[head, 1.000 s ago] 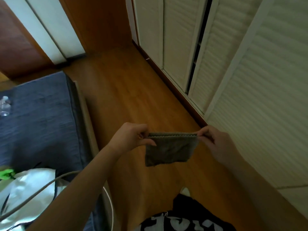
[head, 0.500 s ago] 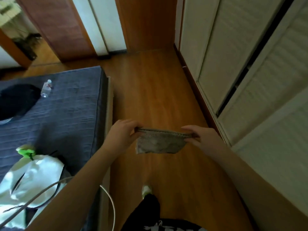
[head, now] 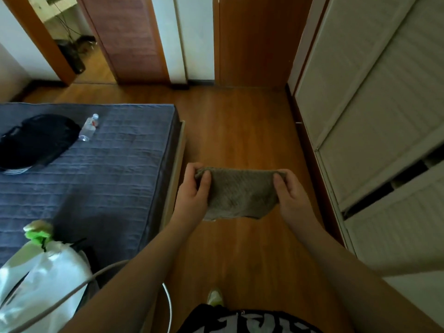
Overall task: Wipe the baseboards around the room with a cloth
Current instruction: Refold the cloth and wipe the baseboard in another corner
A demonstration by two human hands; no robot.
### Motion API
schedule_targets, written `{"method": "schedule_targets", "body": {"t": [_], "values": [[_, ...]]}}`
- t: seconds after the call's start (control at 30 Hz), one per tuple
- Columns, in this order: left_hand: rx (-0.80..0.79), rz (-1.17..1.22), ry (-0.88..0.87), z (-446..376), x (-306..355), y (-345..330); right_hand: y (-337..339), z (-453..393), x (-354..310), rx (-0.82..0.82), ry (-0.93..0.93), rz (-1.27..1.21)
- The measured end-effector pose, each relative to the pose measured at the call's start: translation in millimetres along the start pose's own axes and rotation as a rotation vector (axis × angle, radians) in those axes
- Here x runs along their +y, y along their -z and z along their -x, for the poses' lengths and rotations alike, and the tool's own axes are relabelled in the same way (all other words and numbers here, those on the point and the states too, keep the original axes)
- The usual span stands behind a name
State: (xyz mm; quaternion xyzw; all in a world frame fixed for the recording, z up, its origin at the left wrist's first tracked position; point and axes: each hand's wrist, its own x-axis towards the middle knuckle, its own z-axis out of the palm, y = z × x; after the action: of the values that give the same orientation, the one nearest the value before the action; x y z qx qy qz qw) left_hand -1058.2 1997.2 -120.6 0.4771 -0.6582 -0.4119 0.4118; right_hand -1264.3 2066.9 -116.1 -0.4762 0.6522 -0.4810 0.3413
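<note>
A grey-brown cloth (head: 241, 192) is stretched between my hands above the wooden floor. My left hand (head: 193, 194) pinches its left top corner, thumb on top. Its right top corner is pinched by my right hand (head: 289, 197). The cloth faces up towards me and hangs slack at its near edge. A dark brown baseboard (head: 305, 145) runs along the foot of the white louvred closet doors on the right. Another dark baseboard (head: 46, 82) shows at the far left wall.
A bed with a blue-grey quilt (head: 108, 169) fills the left side, carrying a black bag (head: 36, 140), a water bottle (head: 89, 127) and a white plastic bag (head: 40, 280). White louvred closet doors (head: 374, 121) stand on the right, one slightly ajar. A brown door (head: 125, 37) stands at the far end.
The view has tilted up and swung left, showing more of the bed and far wall. The cloth has turned from hanging vertically to lying flatter, face up, between both hands.
</note>
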Motion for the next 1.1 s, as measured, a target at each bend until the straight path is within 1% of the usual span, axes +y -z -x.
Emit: {"method": "schedule_targets", "body": {"t": [0.1, 0.17, 0.23, 0.33, 0.43, 0.5, 0.53, 0.6, 0.63, 0.67, 0.7, 0.77, 0.83, 0.9, 0.93, 1.0, 1.03, 1.1], "values": [[0.134, -0.026, -0.058, -34, 8, -20, -7, -32, 0, 0.205, 0.1, 0.052], [0.18, -0.031, -0.069, -59, 10, -35, -4, -56, 1, 0.282, 0.125, 0.055], [0.177, -0.046, -0.05, -87, 10, -53, 5, -87, 6, 0.298, 0.074, 0.038], [0.13, -0.044, 0.006, -131, 10, -86, 29, -140, 21, 0.282, -0.013, 0.0], [0.062, -0.016, 0.099, -177, 14, -118, 59, -194, 37, 0.243, -0.092, -0.027], [-0.003, 0.09, 0.232, -207, 23, -137, 78, -227, 44, 0.209, -0.164, -0.087], [-0.047, 0.193, 0.326, -221, 28, -143, 86, -244, 47, 0.179, -0.215, -0.147], [-0.164, 0.486, 0.492, -247, 35, -152, 99, -273, 48, 0.096, -0.368, -0.357], [-0.207, 0.608, 0.533, -258, 35, -155, 104, -288, 47, 0.037, -0.457, -0.486], [-0.227, 0.674, 0.555, -269, 34, -156, 110, -303, 47, -0.038, -0.534, -0.592], [-0.227, 0.704, 0.565, -278, 32, -157, 114, -317, 47, -0.12, -0.583, -0.67], [-0.17, 0.721, 0.594, -295, 25, -156, 118, -340, 43, -0.237, -0.592, -0.788], [-0.083, 0.724, 0.687, -316, 15, -152, 114, -365, 43, -0.289, -0.55, -0.888], [-0.053, 0.697, 0.759, -337, 2, -146, 104, -390, 46, -0.33, -0.528, -0.911], [-0.037, 0.697, 0.76, -348, -6, -144, 96, -404, 48, -0.344, -0.526, -0.882], [0.027, 0.687, 0.7, -372, -20, -141, 78, -433, 48, -0.373, -0.502, -0.786], [0.071, 0.634, 0.647, -386, -30, -139, 68, -449, 47, -0.381, -0.485, -0.72], [0.136, 0.445, 0.533, -415, -47, -132, 48, -481, 42, -0.368, -0.408, -0.526]]}}
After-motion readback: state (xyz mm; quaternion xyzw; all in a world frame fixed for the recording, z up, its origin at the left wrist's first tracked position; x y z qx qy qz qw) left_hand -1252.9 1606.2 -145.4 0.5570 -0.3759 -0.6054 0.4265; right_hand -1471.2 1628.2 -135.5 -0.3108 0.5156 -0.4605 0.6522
